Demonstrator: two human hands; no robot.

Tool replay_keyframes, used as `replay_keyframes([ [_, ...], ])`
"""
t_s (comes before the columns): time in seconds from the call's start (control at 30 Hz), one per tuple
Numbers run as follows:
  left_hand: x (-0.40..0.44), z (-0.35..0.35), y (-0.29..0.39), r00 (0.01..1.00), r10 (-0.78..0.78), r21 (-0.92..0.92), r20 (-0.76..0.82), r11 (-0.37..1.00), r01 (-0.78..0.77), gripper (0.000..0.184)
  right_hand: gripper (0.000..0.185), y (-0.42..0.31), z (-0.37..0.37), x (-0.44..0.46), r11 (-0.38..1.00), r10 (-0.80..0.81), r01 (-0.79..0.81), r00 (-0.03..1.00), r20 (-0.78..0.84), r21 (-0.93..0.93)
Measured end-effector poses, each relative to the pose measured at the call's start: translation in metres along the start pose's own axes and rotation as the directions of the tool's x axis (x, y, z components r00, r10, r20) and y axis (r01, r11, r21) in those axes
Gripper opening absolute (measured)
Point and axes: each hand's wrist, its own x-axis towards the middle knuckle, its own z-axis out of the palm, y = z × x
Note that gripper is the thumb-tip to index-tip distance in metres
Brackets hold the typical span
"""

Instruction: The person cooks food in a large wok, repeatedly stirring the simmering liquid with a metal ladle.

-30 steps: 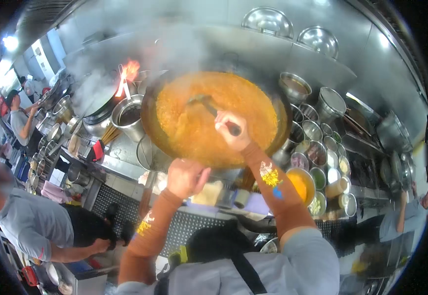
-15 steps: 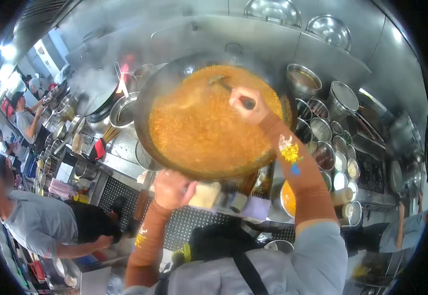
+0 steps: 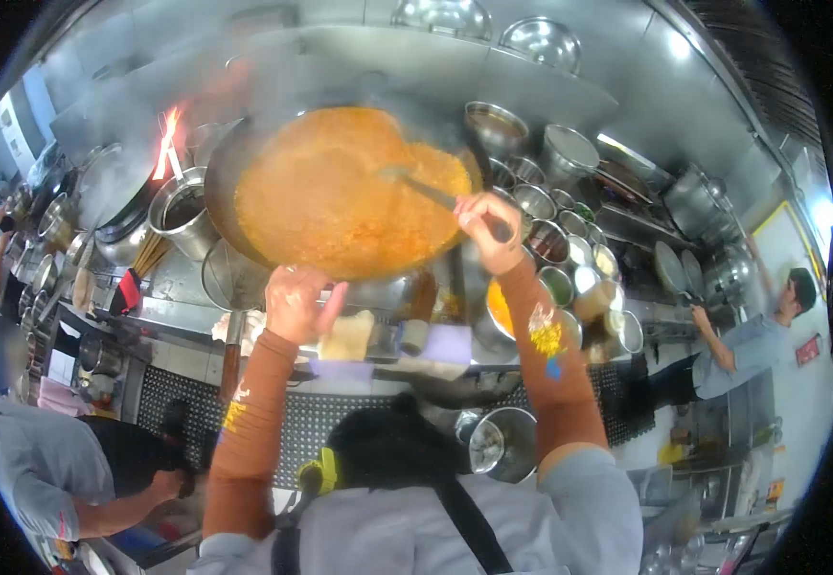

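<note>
Nearest, on the near side of the wok [image 3: 222, 192], a steel pail [image 3: 522, 443] stands low beside the person's body. The left hand [image 3: 299, 302] is at the wok's near edge, fingers curled and thumb held apart; whether it grips the rim I cannot tell. The right hand [image 3: 486, 233], over the wok's right edge, is closed round the handle of a long turner [image 3: 429, 192], whose blade meets the food right of the wok's middle. The orange stew [image 3: 330, 196] fills most of the wok, smooth and thick toward its far left, lumpier and yellower along its right, under thin steam. Half a second ago the right hand was over the stew and the blade nearer the wok's far side; both now sit nearer its right edge. Beyond the wok, two round steel lids [image 3: 543, 43] lean against the wall.
</note>
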Motion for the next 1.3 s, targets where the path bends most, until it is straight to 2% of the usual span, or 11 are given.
replay_keyframes([
  [0.13, 0.0, 0.001, -0.003, 1.0, -0.001, -0.034, -0.031, 0.999, 0.0, 0.022, 0.017, -0.032, 0.017, -0.041, 0.999, 0.045, -0.044, 0.997, -0.063, 0.017],
  [0.33, -0.004, 0.0, -0.003, 0.997, 0.04, -0.081, -0.072, 0.996, -0.045, 0.018, 0.015, -0.093, 0.024, -0.071, 0.998, 0.029, -0.025, 0.997, 0.069, -0.061],
  [0.47, -0.006, 0.002, -0.01, 0.998, 0.051, -0.056, -0.045, 0.997, -0.054, 0.015, 0.013, -0.116, 0.014, -0.074, 0.976, -0.137, 0.164, 0.973, 0.187, -0.141],
  [0.5, -0.008, 0.006, -0.012, 0.995, 0.061, -0.122, -0.074, 0.99, -0.07, 0.013, 0.014, -0.125, 0.012, -0.075, 0.984, -0.109, 0.131, 0.978, 0.176, -0.118],
  [0.53, -0.006, 0.001, -0.007, 0.997, 0.076, -0.045, -0.018, 0.996, -0.077, 0.012, 0.016, -0.133, 0.008, -0.076, 0.978, -0.107, 0.133, 0.981, 0.16, -0.163],
  [0.73, -0.008, 0.012, -0.017, 0.995, 0.099, 0.052, 0.02, 0.994, -0.1, 0.019, 0.021, -0.087, 0.004, -0.069, 0.978, -0.199, 0.204, 0.975, 0.098, -0.047],
  [0.93, -0.006, 0.017, -0.019, 0.995, 0.102, 0.047, -0.002, 0.994, -0.101, 0.025, 0.019, -0.046, 0.007, -0.047, 0.978, -0.168, 0.178, 0.982, 0.088, -0.113],
  [1.0, -0.009, 0.021, -0.029, 0.981, 0.189, 0.117, -0.042, 0.976, -0.183, 0.028, 0.018, -0.027, 0.01, -0.035, 0.973, -0.202, 0.212, 0.974, 0.107, -0.091],
  [1.07, 0.0, 0.014, -0.021, 0.979, 0.199, 0.089, -0.045, 0.977, -0.194, 0.032, 0.015, -0.01, 0.009, -0.027, 0.98, -0.083, 0.111, 0.982, 0.168, -0.163],
  [1.1, 0.002, 0.011, -0.02, 0.981, 0.193, 0.105, -0.019, 0.976, -0.19, 0.03, 0.011, 0.002, 0.013, -0.02, 0.961, -0.182, 0.205, 0.974, 0.133, -0.187],
  [1.3, 0.009, 0.01, -0.014, 0.994, 0.103, 0.056, -0.033, 0.993, -0.101, 0.024, 0.016, 0.054, 0.031, 0.023, 0.986, -0.138, 0.137, 0.99, -0.005, -0.094],
])
